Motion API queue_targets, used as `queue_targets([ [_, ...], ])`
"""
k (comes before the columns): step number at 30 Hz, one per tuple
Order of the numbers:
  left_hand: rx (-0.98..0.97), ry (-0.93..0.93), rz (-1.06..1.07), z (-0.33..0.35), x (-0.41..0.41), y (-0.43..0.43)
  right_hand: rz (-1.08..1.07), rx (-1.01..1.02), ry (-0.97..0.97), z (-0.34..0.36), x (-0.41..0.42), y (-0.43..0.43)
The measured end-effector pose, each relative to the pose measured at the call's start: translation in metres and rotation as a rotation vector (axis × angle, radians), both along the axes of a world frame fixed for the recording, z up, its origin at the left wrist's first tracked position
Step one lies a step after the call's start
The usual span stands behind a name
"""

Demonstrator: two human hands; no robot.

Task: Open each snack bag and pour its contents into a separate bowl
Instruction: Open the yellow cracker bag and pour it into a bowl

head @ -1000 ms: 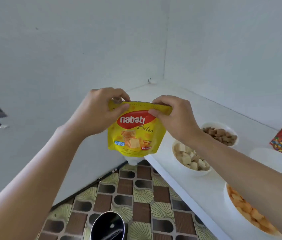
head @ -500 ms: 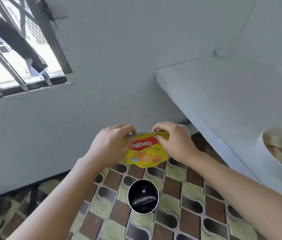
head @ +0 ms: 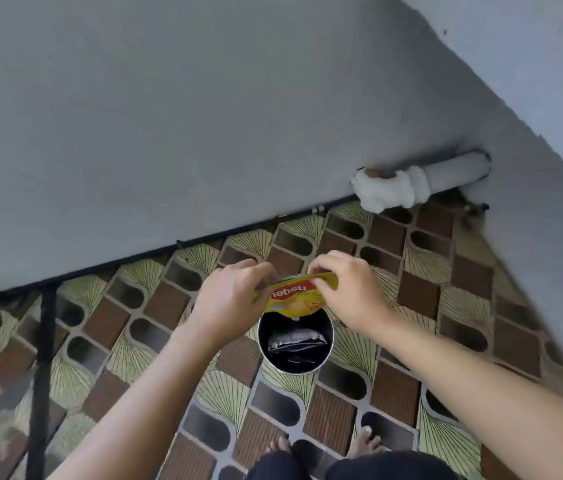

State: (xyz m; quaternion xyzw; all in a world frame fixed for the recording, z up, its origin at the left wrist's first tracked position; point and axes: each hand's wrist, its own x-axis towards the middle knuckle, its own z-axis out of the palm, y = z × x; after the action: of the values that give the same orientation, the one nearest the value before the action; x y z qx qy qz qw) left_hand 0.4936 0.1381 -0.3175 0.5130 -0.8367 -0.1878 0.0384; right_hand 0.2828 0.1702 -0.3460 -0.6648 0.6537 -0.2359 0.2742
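A yellow Nabati Bites snack bag [head: 295, 299] hangs in the air, pinched at its top edge by both hands. My left hand [head: 230, 297] grips the bag's left top corner and my right hand [head: 346, 292] grips the right top corner. The bag is directly above a round black bin [head: 295, 339] that stands on the floor and holds a crumpled silvery wrapper. No bowls are in view.
The patterned tile floor [head: 134, 341] stretches around the bin. A grey wall [head: 204, 116] rises behind it, with a white pipe [head: 418, 181] at its foot. A black bar [head: 41, 375] stands at the left. My bare feet [head: 325, 445] are just behind the bin.
The view has swung down and left from the white counter with its bowls to the floor. Both hands carried the bag down until it hangs over the black bin.
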Motion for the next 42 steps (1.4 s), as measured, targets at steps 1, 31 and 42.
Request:
queue_targets([
  [1,0.002,-0.008,0.003,-0.018,-0.001,-0.002,0.002,0.009,0.0,-0.018,0.0,-0.001],
  [31,-0.255,-0.022,-0.219,0.28,-0.147,-0.036,-0.124,-0.178,0.101,0.279,-0.133,0.019],
  [42,-0.531,0.232,-0.537,0.432,-0.344,0.026,-0.54,-0.373,0.26,0.44,-0.295,0.15],
])
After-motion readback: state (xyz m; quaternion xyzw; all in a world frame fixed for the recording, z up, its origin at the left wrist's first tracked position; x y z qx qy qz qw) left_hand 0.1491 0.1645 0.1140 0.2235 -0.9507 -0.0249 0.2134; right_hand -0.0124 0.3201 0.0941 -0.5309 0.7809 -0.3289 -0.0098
